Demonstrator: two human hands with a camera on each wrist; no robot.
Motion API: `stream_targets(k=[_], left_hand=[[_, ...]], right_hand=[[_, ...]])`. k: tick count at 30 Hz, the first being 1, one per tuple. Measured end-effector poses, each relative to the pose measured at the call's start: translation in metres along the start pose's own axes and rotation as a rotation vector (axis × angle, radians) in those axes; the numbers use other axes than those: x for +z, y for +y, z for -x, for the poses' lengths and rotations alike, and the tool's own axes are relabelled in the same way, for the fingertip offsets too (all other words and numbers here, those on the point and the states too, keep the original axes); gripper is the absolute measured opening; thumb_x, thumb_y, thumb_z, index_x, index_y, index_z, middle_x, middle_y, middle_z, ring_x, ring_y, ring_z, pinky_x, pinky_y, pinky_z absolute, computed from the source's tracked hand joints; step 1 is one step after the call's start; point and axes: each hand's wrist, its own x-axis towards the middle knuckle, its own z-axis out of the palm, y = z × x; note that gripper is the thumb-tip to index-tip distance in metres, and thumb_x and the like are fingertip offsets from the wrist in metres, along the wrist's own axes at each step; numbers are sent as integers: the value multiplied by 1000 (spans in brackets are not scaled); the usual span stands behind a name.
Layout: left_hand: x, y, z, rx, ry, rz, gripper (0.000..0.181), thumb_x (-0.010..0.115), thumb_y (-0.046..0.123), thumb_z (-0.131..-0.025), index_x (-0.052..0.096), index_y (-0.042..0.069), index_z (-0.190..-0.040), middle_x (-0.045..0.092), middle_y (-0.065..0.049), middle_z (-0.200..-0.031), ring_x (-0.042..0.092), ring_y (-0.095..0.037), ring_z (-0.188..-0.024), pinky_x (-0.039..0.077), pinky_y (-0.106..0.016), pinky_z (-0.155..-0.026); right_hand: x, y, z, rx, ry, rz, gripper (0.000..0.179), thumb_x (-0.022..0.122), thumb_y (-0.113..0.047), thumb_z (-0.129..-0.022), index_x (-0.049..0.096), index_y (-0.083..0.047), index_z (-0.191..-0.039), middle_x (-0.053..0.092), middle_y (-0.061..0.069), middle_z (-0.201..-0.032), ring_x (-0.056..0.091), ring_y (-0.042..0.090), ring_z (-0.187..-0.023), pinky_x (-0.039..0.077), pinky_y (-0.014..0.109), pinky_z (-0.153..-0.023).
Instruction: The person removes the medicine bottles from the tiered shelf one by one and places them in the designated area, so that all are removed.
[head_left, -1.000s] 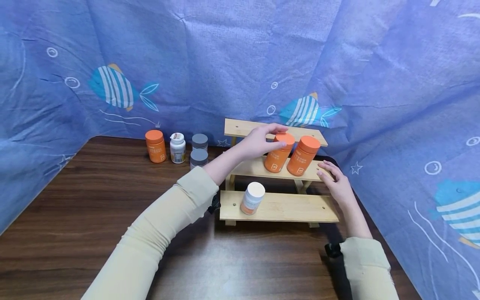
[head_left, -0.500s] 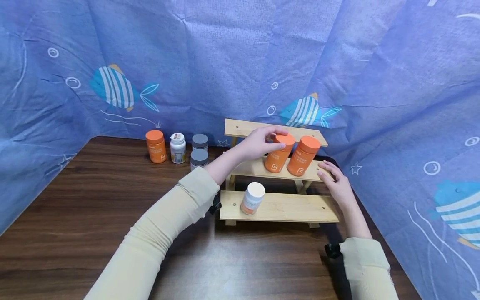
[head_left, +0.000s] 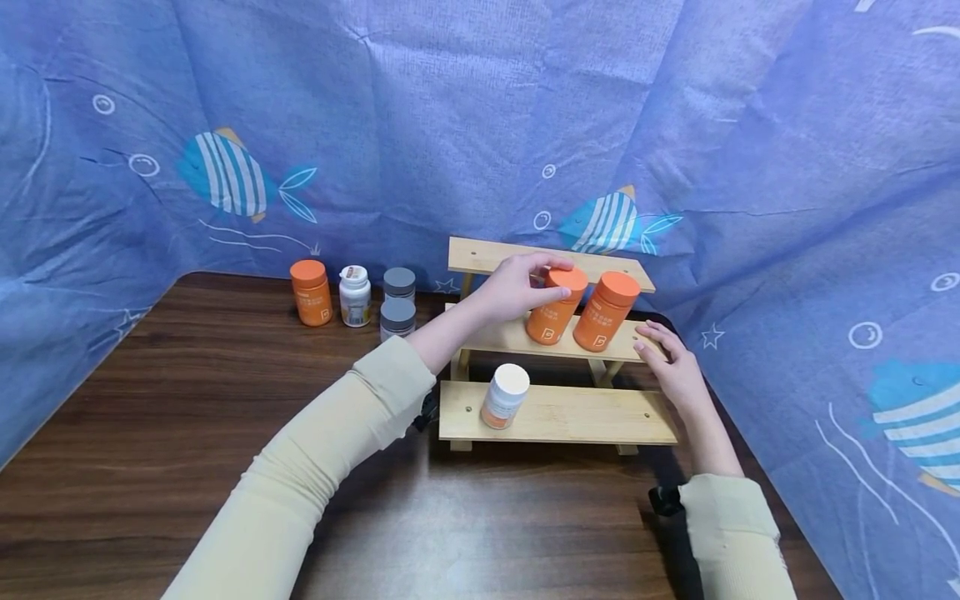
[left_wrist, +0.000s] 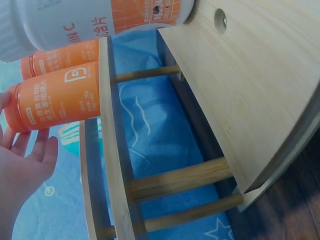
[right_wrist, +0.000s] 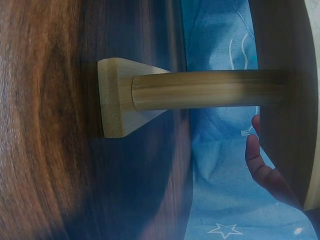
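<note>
My left hand (head_left: 513, 287) holds the orange cap of an orange bottle (head_left: 551, 318), which stands on the middle shelf (head_left: 498, 335) of a wooden three-step rack. In the left wrist view, the fingers (left_wrist: 37, 150) curl about that cap. Just right of it is a second orange bottle (head_left: 602, 319), apart from my hand. At the right end of the middle shelf, my right hand (head_left: 678, 367) rests with fingers loosely bent and no bottle in it. A white bottle (head_left: 506, 398) with an orange-banded label stands on the bottom shelf, towards its left.
Left of the rack, on the dark wooden table (head_left: 187, 417), stand an orange bottle (head_left: 312, 296), a small white bottle (head_left: 355, 298) and two grey-capped bottles (head_left: 398, 315). The top shelf (head_left: 480, 254) rises behind. A blue fish-print cloth (head_left: 420, 125) hangs at the back and right.
The left hand and the orange bottle it holds have shifted very slightly left, away from the second orange bottle. My right hand stays where it was.
</note>
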Motion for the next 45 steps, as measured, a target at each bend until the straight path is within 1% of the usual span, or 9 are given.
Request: stream_targets(k=[6, 12, 17, 23, 31, 34, 39, 41, 45], left_hand=[[-1, 5, 4, -17, 18, -25, 43, 66, 29, -89, 57, 18, -129, 58, 2, -125, 56, -13, -107, 48, -24, -87], [-3, 11, 8, -46, 64, -28, 42, 69, 29, -87, 59, 19, -127, 58, 3, -123, 56, -12, -105, 49, -24, -86], [-4, 15, 13, -63, 104, -2, 42, 70, 29, -86, 60, 19, -126, 58, 3, -123, 57, -13, -104, 50, -24, -83], [-8, 18, 20, -65, 176, -26, 42, 71, 31, -84, 62, 20, -123, 61, 3, -119, 58, -11, -100, 50, -25, -80], [-17, 23, 28, -15, 242, -72, 39, 74, 31, -82, 66, 17, -117, 64, 3, -113, 58, -11, -96, 51, -25, -75], [-20, 24, 33, -15, 259, -95, 39, 74, 32, -81, 66, 17, -116, 64, 3, -113, 59, -11, -96, 51, -24, -75], [-26, 29, 43, -44, 316, -71, 40, 76, 34, -79, 67, 19, -115, 63, 4, -113, 59, -10, -95, 52, -25, -72], [-28, 31, 47, -36, 349, -63, 40, 77, 33, -78, 68, 18, -114, 64, 4, -112, 59, -10, -94, 52, -26, -71], [-32, 34, 55, -21, 392, -104, 40, 77, 32, -78, 68, 17, -114, 64, 3, -112, 61, -12, -92, 52, -26, -71]], right_hand=[[-1, -27, 10, 2, -12, -21, 48, 58, -23, -95, 49, 5, -132, 33, 22, -148, 28, 37, -137, 29, 2, -87], [-1, -31, 11, 18, -18, -11, 49, 58, -25, -95, 49, 5, -133, 32, 20, -149, 27, 36, -138, 28, 3, -87], [0, -32, 12, 22, -19, -7, 48, 58, -24, -95, 49, 4, -133, 33, 20, -149, 27, 36, -138, 29, 3, -87], [0, -22, 7, 15, -16, -13, 48, 58, -24, -94, 49, 3, -133, 33, 19, -149, 28, 35, -138, 29, 3, -87], [2, 6, -3, -8, 2, 11, 49, 59, -33, -93, 52, -4, -133, 36, 12, -149, 30, 29, -138, 29, 2, -87], [2, 8, -3, -20, 8, 5, 50, 59, -34, -93, 53, -4, -132, 36, 13, -148, 30, 28, -138, 29, 1, -87], [2, 8, -3, -21, 11, -2, 50, 59, -34, -93, 53, -4, -132, 37, 11, -148, 30, 28, -138, 29, 1, -88], [2, 8, -3, -18, 11, -3, 49, 59, -33, -93, 53, -4, -132, 37, 11, -148, 30, 27, -138, 29, 2, -89], [2, 4, -2, -5, 8, -9, 49, 60, -30, -93, 52, -2, -132, 36, 13, -148, 30, 29, -138, 28, 3, -91]])
